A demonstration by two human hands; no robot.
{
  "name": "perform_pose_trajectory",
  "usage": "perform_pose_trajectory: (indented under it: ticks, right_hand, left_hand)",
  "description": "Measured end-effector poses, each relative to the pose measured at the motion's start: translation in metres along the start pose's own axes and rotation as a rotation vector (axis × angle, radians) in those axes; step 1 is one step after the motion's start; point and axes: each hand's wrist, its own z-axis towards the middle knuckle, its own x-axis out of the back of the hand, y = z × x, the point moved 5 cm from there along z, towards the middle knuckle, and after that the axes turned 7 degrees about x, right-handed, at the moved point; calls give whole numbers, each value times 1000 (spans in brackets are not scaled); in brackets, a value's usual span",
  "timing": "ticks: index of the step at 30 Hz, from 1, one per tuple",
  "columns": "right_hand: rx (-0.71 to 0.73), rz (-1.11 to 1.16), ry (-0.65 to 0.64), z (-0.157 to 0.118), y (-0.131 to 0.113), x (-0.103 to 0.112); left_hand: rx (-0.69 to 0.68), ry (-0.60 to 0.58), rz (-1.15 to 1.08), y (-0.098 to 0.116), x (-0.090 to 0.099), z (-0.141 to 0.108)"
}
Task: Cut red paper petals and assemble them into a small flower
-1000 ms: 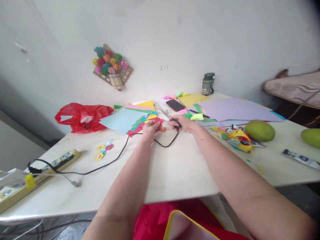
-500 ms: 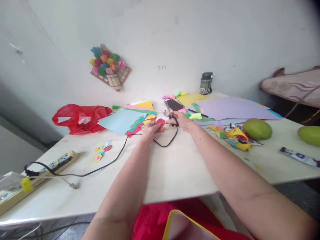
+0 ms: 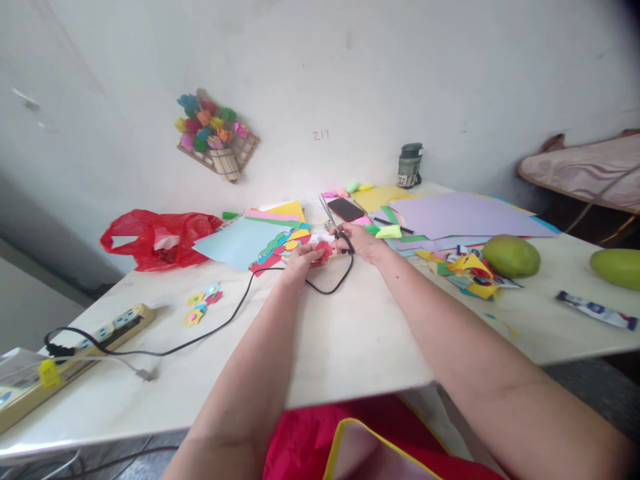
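Between the fingers of my left hand (image 3: 301,259) is a small red paper piece (image 3: 325,251). My right hand (image 3: 356,241) grips scissors (image 3: 327,210) by their dark handles, the blades pointing up and away towards the wall. Both hands are close together over the middle of the table. A black cable (image 3: 234,316) runs across the table and loops below them. Behind my left hand lie colourful cut paper shapes (image 3: 275,251) on a light blue sheet (image 3: 240,241). Small paper flowers (image 3: 202,304) rest further left.
A red plastic bag (image 3: 150,230) and a power strip (image 3: 115,330) are on the left. To the right lie paper scraps (image 3: 473,272), green fruits (image 3: 511,256), a tube (image 3: 597,311) and a purple sheet (image 3: 460,215). A phone (image 3: 346,209) lies behind the hands.
The view has shifted slightly. The red paper piece shows more fully at my left fingertips, and the scissor blades lean a little further left.
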Motion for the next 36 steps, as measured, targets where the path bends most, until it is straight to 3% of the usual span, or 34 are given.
perform_pose_trajectory:
  ticks: [15,25,31,36]
  right_hand:
    - [36,5,33,1,-3,-3]
    - [32,19,-18,3,3,-5]
    - [50,37,50,8,9,7]
    - [47,29,25,4,2,0]
  left_hand:
    - [5,-26,-12,-5,1,3]
    - [-44,43,-124,1,4,1]
    - [-37,-18,-69,0,3,2]
    - [-7,-53,-26,-3,1,2]
